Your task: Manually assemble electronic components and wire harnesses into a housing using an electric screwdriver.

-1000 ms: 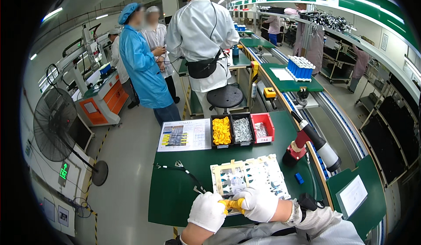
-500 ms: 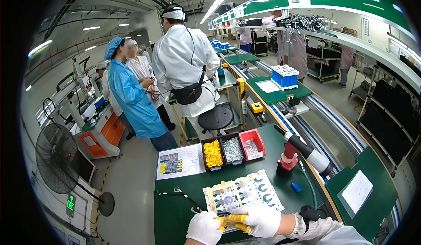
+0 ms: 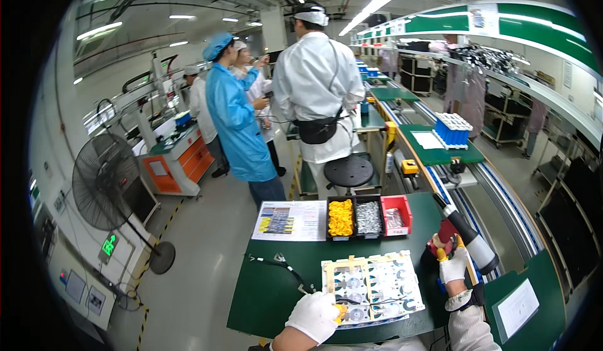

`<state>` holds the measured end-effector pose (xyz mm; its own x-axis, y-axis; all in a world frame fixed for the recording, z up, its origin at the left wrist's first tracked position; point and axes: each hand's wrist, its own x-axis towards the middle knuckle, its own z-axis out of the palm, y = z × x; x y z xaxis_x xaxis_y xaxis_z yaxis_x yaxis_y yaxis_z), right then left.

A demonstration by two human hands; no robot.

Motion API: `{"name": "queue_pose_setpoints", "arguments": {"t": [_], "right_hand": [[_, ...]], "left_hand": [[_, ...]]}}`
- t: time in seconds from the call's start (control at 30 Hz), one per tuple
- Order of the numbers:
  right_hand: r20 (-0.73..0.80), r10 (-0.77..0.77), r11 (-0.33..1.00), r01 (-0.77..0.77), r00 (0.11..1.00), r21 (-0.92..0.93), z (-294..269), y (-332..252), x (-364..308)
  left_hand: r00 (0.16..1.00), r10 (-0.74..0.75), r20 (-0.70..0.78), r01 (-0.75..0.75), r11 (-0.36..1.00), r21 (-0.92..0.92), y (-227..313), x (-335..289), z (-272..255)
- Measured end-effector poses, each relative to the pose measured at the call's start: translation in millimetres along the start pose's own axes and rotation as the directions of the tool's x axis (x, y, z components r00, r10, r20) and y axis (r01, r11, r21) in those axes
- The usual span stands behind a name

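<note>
White module (image 3: 377,285) lies flat by the green table's (image 3: 264,297) near edge. Rectangular, rows of round openings, cream strips on its frame, thin black cable (image 3: 353,301) across it. Left hand (image 3: 313,318) curled at its near-left corner, yellow fingertips (image 3: 341,314) touching; can't tell if they pinch anything. Right hand (image 3: 453,266) at the red-and-black tool (image 3: 462,226) by table's right edge, thumb and fingers apart around red part; can't confirm grip.
</note>
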<state>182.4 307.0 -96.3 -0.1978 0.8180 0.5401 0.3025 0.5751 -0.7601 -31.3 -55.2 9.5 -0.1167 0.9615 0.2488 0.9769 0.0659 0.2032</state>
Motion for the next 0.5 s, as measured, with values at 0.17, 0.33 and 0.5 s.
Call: {"name": "queue_pose_setpoints", "arguments": {"t": [0.17,0.33,0.5], "right_hand": [[0.241,0.434,0.774,-0.496,0.868,0.393,44.1,41.2,55.6],[0.247,0.437,0.551,-0.474,0.865,0.686,71.8,27.4,89.1],[0.449,0.148,0.653,-0.428,0.881,0.625,18.9,-75.3,92.4]], "left_hand": [[0.992,-0.006,-0.123,0.0,0.999,-0.054,3.5,-2.7,5.9],[0.987,-0.16,-0.008,0.159,0.984,-0.085,6.1,-4.8,10.1],[0.99,-0.13,-0.051,0.123,0.985,-0.117,1.5,7.2,13.2]]}}
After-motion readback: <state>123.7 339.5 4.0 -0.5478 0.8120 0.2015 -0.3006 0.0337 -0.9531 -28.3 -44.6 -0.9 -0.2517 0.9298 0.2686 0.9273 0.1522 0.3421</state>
